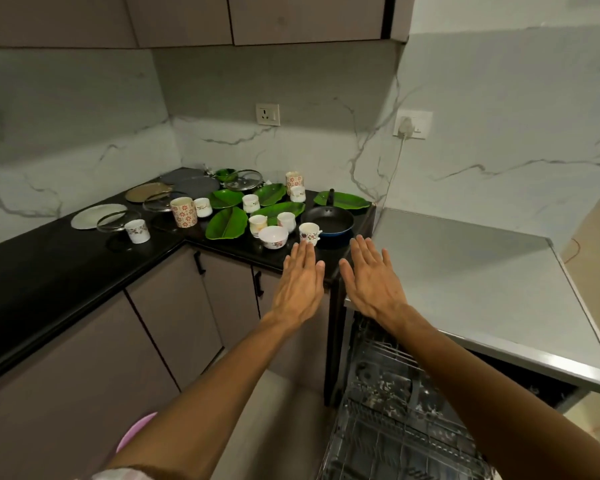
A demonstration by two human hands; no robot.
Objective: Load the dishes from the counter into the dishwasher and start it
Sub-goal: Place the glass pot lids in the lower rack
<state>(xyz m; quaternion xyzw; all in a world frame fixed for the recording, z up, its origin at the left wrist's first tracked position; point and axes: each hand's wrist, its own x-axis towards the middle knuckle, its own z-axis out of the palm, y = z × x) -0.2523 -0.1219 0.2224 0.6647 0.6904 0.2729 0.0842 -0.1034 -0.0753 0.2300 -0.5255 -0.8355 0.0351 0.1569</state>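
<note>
Black stone is forming the bench (66, 271), and we are holding both hands flat above its near edge, palms down, fingers straight and together, gripping nothing. Our left hand (300, 285) is hovering just short of a small flowered cup (309, 233) and a white bowl (273, 236); our right hand (373, 278) is hanging near the dark frying pan (331, 221). Behind these the dishes are lying spread across the bench corner: green leaf-shaped plates (226, 224), more cups (183, 211), glass lids (118, 221) and round plates (97, 215). Below our right arm the dishwasher rack (388, 420) is standing pulled out under a grey steel top (482, 271).
</note>
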